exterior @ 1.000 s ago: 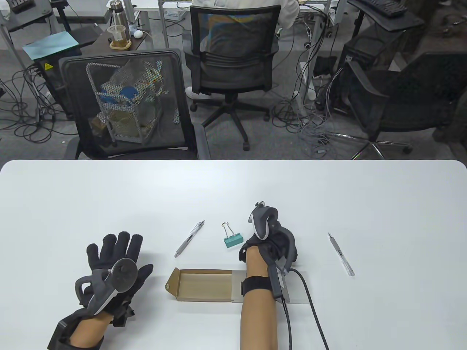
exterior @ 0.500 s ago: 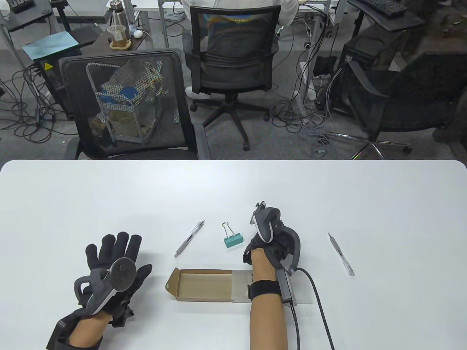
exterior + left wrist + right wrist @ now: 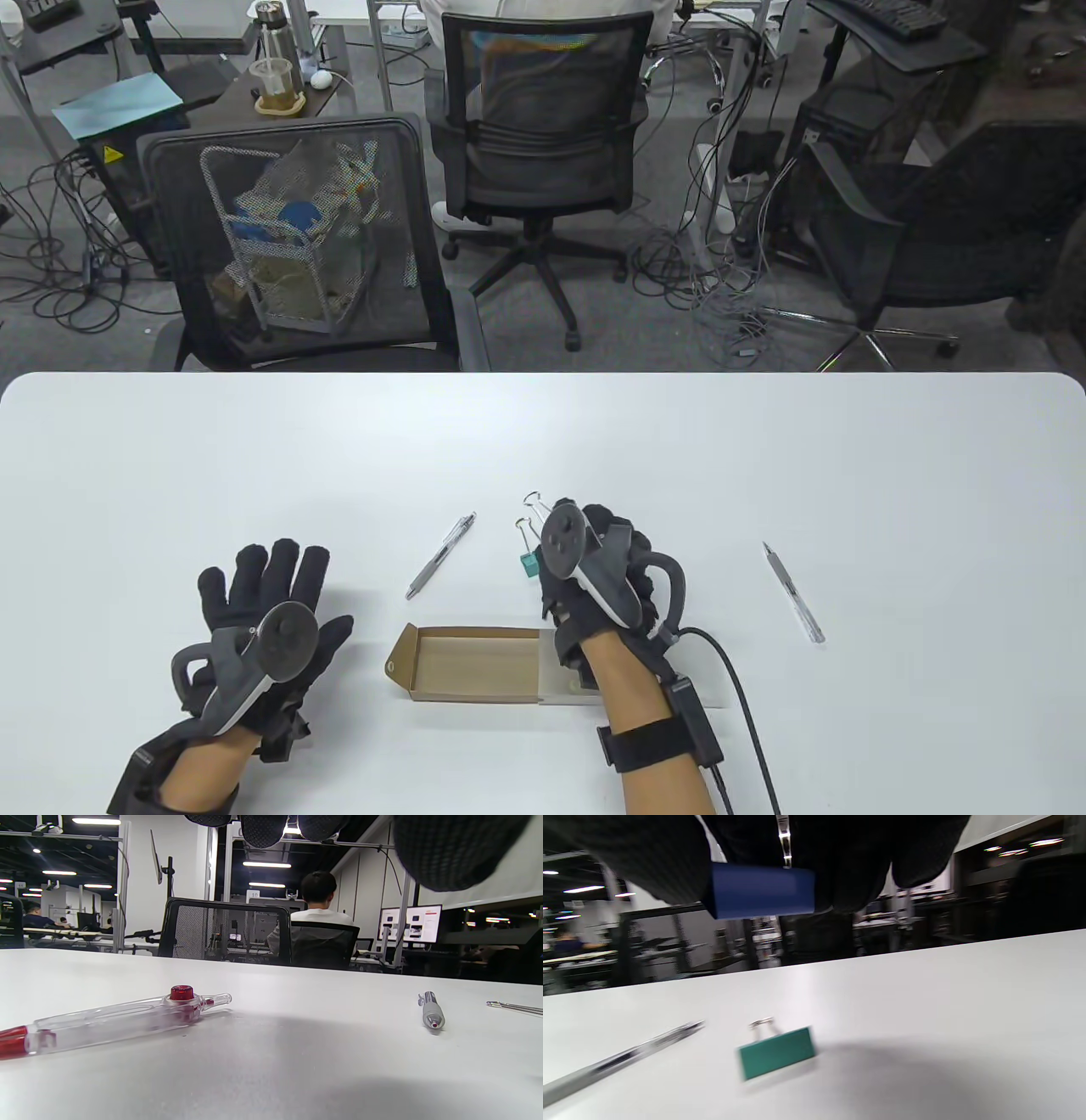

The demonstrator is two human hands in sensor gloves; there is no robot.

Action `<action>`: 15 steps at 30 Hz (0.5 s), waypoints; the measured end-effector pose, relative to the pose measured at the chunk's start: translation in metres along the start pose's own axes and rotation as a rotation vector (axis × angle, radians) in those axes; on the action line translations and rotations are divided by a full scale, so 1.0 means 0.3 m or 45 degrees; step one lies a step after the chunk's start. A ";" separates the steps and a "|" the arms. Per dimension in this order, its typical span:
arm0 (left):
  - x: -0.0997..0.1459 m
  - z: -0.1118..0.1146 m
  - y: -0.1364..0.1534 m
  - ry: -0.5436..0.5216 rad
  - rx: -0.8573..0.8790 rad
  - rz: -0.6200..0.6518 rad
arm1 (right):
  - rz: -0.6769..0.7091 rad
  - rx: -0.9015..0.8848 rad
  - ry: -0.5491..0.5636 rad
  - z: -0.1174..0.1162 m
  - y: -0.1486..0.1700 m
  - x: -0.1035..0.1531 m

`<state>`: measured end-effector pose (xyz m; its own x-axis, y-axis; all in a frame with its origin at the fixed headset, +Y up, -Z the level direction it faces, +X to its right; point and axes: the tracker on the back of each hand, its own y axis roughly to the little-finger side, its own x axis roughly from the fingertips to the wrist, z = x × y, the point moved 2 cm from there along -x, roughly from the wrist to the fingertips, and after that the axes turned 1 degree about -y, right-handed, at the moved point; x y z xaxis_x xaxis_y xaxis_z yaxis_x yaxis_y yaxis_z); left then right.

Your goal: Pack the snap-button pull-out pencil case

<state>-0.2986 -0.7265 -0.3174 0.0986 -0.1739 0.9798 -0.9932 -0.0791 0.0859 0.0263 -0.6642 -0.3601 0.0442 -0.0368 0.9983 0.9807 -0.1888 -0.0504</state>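
Your pencil case [image 3: 475, 665] lies low in the middle of the table view, its brown drawer pulled out to the left of its clear sleeve. Your right hand [image 3: 594, 577] hovers above the sleeve's upper edge, and in the right wrist view its grip pinches a blue clip [image 3: 761, 890] above the table [image 3: 543, 441]. A green clip [image 3: 776, 1052] sits below it, a pen [image 3: 441, 556] lying to its left. Your left hand [image 3: 267, 628] rests flat at lower left, fingers spread, grip released. A second pen [image 3: 793, 592] lies far right, and a red-tipped pen [image 3: 114, 1020] shows in the left wrist view.
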 end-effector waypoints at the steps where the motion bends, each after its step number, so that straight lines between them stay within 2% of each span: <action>1: 0.000 -0.003 0.002 -0.004 0.002 -0.003 | 0.088 -0.009 -0.012 -0.018 -0.021 0.022; 7: 0.001 -0.007 0.009 -0.008 0.000 -0.021 | 0.488 0.083 -0.107 -0.141 -0.113 0.151; 11: 0.000 -0.018 0.015 -0.013 0.017 -0.026 | 0.573 0.226 -0.129 -0.180 -0.145 0.188; 15: 0.010 -0.051 -0.002 -0.046 0.048 0.021 | 0.585 0.210 -0.119 -0.182 -0.143 0.188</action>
<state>-0.2985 -0.7121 -0.3118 0.0853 -0.2105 0.9739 -0.9916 -0.1130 0.0625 -0.0237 -0.7118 -0.3032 0.4886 0.0097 0.8725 0.8725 -0.0155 -0.4884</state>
